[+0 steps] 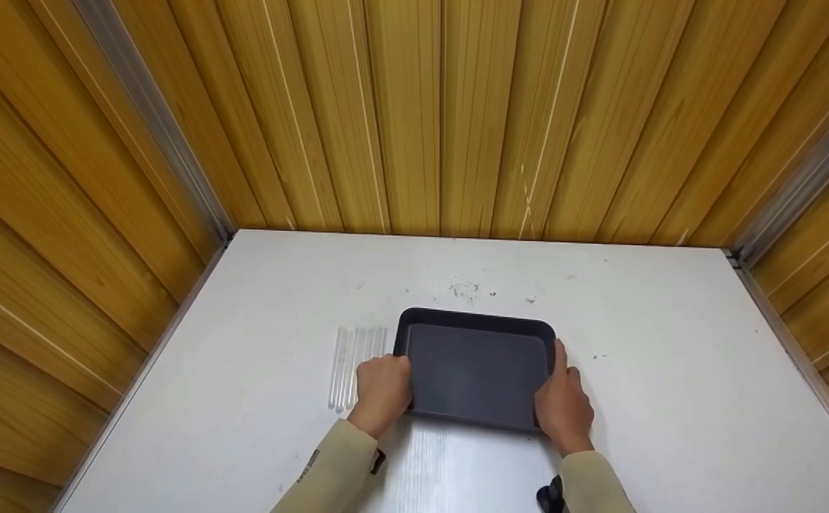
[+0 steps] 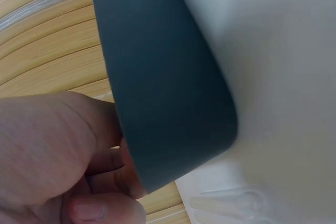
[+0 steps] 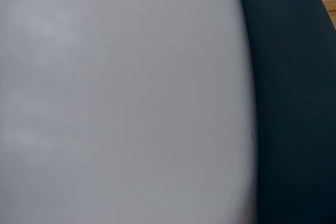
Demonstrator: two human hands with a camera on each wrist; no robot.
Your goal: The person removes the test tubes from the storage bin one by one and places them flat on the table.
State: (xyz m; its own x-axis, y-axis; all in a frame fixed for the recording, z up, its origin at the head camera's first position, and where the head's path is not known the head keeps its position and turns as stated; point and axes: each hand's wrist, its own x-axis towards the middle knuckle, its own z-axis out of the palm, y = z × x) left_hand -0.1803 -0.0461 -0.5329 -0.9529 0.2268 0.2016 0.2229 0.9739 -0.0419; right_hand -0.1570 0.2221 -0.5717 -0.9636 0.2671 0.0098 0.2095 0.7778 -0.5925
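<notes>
A dark grey rectangular tray (image 1: pixel 478 370) with raised walls and rounded corners sits in the middle of the white table, its hollow side up. My left hand (image 1: pixel 384 385) grips its left wall; in the left wrist view the thumb and fingers close over the rim of the tray (image 2: pixel 163 82). On the opposite side, my right hand (image 1: pixel 564 410) holds the right wall, index finger stretched along the outside. The right wrist view shows only the outer wall of the tray (image 3: pixel 294 103), with the hand hidden. Nothing lies inside the tray.
Several clear slim tubes (image 1: pixel 343 367) with rounded ends lie side by side just left of the tray, partly behind the left hand. Dark scuffs (image 1: pixel 464 291) mark the white table (image 1: pixel 671 370). Wood-patterned panels (image 1: pixel 407 121) rise at the back and both sides.
</notes>
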